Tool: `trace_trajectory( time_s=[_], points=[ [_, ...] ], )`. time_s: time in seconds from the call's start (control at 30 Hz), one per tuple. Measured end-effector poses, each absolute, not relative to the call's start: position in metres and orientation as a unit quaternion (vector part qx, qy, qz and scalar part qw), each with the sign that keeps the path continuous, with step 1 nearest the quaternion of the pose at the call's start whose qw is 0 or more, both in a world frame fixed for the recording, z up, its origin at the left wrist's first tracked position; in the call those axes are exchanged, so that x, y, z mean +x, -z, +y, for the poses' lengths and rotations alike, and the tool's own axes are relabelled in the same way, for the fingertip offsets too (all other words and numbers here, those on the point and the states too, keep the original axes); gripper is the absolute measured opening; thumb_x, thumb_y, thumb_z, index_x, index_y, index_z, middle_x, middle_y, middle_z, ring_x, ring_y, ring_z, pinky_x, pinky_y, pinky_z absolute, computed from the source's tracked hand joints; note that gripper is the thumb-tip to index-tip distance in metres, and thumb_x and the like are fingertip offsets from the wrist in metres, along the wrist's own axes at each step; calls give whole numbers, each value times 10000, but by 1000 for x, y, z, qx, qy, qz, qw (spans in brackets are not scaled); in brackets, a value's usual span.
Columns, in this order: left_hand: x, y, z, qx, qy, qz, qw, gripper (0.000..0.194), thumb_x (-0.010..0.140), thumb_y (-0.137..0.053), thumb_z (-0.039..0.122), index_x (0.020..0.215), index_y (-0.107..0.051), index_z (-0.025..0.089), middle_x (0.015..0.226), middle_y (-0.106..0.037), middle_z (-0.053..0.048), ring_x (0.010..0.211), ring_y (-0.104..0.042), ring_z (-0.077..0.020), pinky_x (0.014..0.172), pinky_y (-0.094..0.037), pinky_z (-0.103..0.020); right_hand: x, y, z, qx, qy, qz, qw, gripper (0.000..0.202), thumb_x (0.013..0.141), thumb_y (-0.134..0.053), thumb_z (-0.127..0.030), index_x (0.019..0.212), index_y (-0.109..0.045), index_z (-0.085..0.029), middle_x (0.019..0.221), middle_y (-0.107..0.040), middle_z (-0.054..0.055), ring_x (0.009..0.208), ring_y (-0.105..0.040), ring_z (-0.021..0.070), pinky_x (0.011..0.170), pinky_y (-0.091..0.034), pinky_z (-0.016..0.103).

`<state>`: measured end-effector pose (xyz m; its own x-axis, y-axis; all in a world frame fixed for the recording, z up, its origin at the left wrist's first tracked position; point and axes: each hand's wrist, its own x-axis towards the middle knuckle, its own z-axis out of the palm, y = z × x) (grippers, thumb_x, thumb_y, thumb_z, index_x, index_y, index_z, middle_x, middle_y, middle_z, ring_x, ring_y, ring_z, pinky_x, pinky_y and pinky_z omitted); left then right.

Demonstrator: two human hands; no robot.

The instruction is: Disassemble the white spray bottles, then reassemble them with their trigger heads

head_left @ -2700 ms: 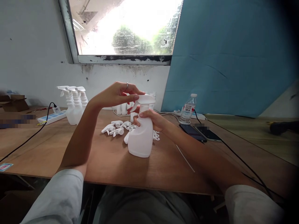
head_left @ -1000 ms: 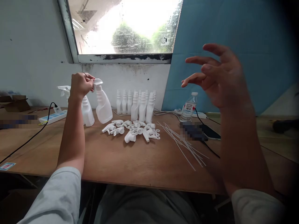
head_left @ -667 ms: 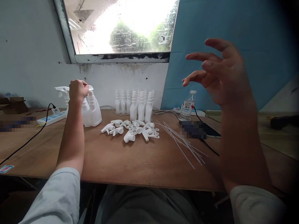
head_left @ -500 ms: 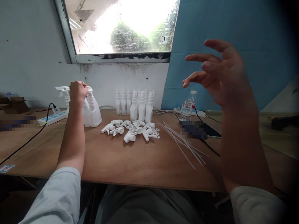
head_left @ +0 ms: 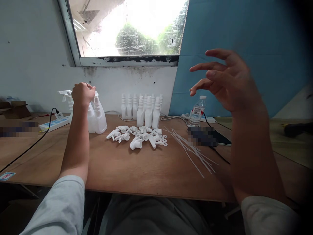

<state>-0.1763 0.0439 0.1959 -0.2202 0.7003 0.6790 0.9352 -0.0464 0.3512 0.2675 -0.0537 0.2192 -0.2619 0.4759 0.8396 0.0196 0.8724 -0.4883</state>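
My left hand point(head_left: 82, 94) is raised in a closed fist, seen from its back. Whether anything is inside the curled fingers is hidden. Behind that fist and forearm stand several white spray bottles; the rightmost spray bottle point(head_left: 100, 119) shows best, its top partly covered by the hand. My right hand point(head_left: 226, 76) is lifted in the air at the right, fingers spread and bent, holding nothing. A heap of white trigger spray heads point(head_left: 135, 144) lies mid-table, with small white washers point(head_left: 165, 140) at its right edge. Thin white tubes point(head_left: 193, 150) lie scattered beside it.
White bottles without heads point(head_left: 148, 114) stand in a group by the wall. A clear water bottle point(head_left: 197, 112), a phone point(head_left: 222, 137) and cables are at the right. A power strip point(head_left: 55, 123) with a black cord lies left. The table's front edge point(head_left: 156, 193) is near my lap.
My right hand has dropped a little and shifted left, fingers still spread. My left fist has turned slightly and edged right at the thumb. The things on the table stay put.
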Motion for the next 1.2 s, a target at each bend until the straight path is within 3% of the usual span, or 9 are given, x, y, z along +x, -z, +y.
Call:
trace_trajectory(
  time_s=[0.1, 0.23, 0.33, 0.43, 0.47, 0.67, 0.87, 1.0, 1.2],
  points=[
    [-165, -207, 26, -522, 433, -697, 235, 335, 881, -527, 370, 1022, -679, 106, 928, -681, -91, 843, -568, -210, 845, -456, -383, 268, -220, -56, -183, -199, -779, 565, 407, 796, -743, -314, 1173, -592, -290, 1072, -671, 43, 639, -671, 165, 605, -600, 370],
    [-138, -214, 9, -605, 471, -597, 236, 350, 898, -519, 410, 1006, -692, 126, 853, -700, -40, 742, -554, -145, 807, -468, -311, 268, -217, -55, -246, -164, -804, 515, 340, 836, -692, -354, 1147, -623, -235, 998, -685, 55, 602, -662, 141, 624, -563, 346],
    [-103, -190, 5, -725, 441, -504, 165, 318, 898, -523, 420, 922, -703, 159, 802, -709, -35, 652, -572, -134, 683, -467, -279, 266, -203, -45, -360, -126, -835, 396, 268, 885, -596, -417, 1038, -671, -210, 912, -703, 49, 609, -656, 136, 588, -496, 294],
    [-70, -136, 4, -845, 294, -434, 105, 323, 899, -508, 434, 879, -706, 179, 800, -708, -56, 632, -607, -166, 599, -470, -294, 264, -170, -25, -449, -107, -853, 243, 307, 896, -532, -437, 974, -688, -185, 773, -701, 54, 611, -627, 157, 591, -444, 289],
    [-62, -116, 3, -864, 262, -420, 95, 326, 906, -492, 432, 872, -701, 184, 851, -712, -64, 673, -627, -180, 615, -483, -306, 263, -155, -18, -461, -98, -859, 202, 308, 889, -520, -427, 941, -693, -177, 699, -686, 52, 593, -606, 165, 587, -428, 291],
    [-47, -35, -11, -917, 214, -336, 30, 371, 911, -495, 505, 1099, -640, 220, 1166, -647, -106, 1092, -592, -269, 941, -488, -404, 264, -76, 9, -468, -132, -873, 45, 262, 809, -549, -328, 911, -707, -145, 904, -718, 97, 818, -640, 226, 720, -434, 301],
    [-46, -18, -15, -928, 206, -308, 38, 406, 849, -620, 448, 1161, -626, 189, 1236, -595, -113, 1137, -527, -282, 992, -458, -429, 267, -46, 13, -453, -128, -879, 71, 352, 802, -600, -442, 918, -671, -117, 880, -684, 97, 771, -604, 201, 664, -411, 279],
    [-44, -8, -15, -924, 237, -301, 9, 259, 868, -611, 333, 1080, -657, 191, 1178, -620, -87, 1122, -529, -251, 961, -475, -385, 265, -33, 20, -449, -110, -882, 89, 292, 833, -580, -379, 883, -670, -106, 810, -671, 81, 711, -590, 176, 633, -402, 263],
    [-33, -7, -33, -905, 315, -256, -127, 283, 827, -684, 392, 1022, -669, 187, 1101, -658, -72, 1055, -586, -208, 962, -463, -337, 262, -26, 20, -435, -61, -892, 104, 218, 846, -566, -297, 865, -689, -118, 805, -684, 86, 694, -598, 183, 627, -403, 268]
  ],
)
